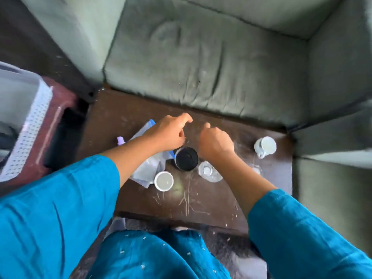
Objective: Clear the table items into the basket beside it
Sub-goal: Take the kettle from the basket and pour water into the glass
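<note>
- Head view: a person in teal sleeves [60, 198] leans over a dark, scratched wooden surface [201, 202] set against a grey-green sofa [201, 57], both arms stretched over the clutter.
- The left hand [169, 133] hangs above a crumpled clear plastic bag with a blue strip [148, 168], fingers [186, 117] loosely spread and holding nothing.
- The right hand [216, 141] is curled into a loose fist above the far middle of the surface; whether it grips anything cannot be told.
- Between the wrists stands a round black jar [186, 158]; just beside it sit a white-rimmed cup [163, 181] and a clear glass piece [209, 171], the forearms partly covering the bag and the glass.
- A white handled mug [265, 147] stands well apart, near the right edge; a small lilac bottle [121, 141] pokes out beside the bag.
- A pale perforated plastic basket [30, 127] rests on a maroon stool [60, 121] left of the surface; its contents are too blurred to tell.
</note>
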The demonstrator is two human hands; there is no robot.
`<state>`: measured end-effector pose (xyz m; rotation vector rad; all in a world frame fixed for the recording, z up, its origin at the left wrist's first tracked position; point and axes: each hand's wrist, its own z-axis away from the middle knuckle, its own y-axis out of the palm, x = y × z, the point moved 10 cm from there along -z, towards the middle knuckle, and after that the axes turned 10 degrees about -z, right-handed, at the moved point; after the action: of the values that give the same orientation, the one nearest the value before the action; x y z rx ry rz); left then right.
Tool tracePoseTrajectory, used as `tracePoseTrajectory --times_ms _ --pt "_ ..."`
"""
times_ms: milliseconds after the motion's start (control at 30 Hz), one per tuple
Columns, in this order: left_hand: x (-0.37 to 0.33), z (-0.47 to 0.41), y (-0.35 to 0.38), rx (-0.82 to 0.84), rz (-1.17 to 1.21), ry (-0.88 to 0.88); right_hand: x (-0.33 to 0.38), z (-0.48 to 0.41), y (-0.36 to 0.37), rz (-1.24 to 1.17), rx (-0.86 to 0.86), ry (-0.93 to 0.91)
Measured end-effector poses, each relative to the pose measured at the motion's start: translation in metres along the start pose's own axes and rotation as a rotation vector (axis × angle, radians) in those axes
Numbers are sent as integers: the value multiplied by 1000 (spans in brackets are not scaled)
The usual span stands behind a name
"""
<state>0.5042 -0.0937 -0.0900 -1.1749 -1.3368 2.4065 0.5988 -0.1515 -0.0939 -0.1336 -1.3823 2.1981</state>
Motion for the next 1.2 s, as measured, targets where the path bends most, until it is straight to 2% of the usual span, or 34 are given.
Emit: tracePoseTrajectory --times_ms 167,333,533,633,767,900,1033,1100,1200 --pt "50 62 -116 -256 -44 -90 147 9 -37 -11 -67 -286" --pt "127 151 -202 -469 -76 -270 297 39 -36 21 -74 -561" --pt "232 259 -233 -601 23 -513 422 82 14 65 45 -743" --pt "275 301 -236 -676 -44 -590 458 91 47 3 111 -807" --pt "325 339 -235 -721 -163 -702 487 86 85 -124 207 -775" --pt "378 357 -225 -703 -28 -822 506 67 110 -93 252 -719" --pt "410 347 -217 -574 40 -796 521 47 126 -35 248 -647" --pt "420 334 -216 -502 42 -782 525 37 128 -116 261 -599" --pt "431 318 -216 -416 -34 -794 521 23 133 -382 357 -449"
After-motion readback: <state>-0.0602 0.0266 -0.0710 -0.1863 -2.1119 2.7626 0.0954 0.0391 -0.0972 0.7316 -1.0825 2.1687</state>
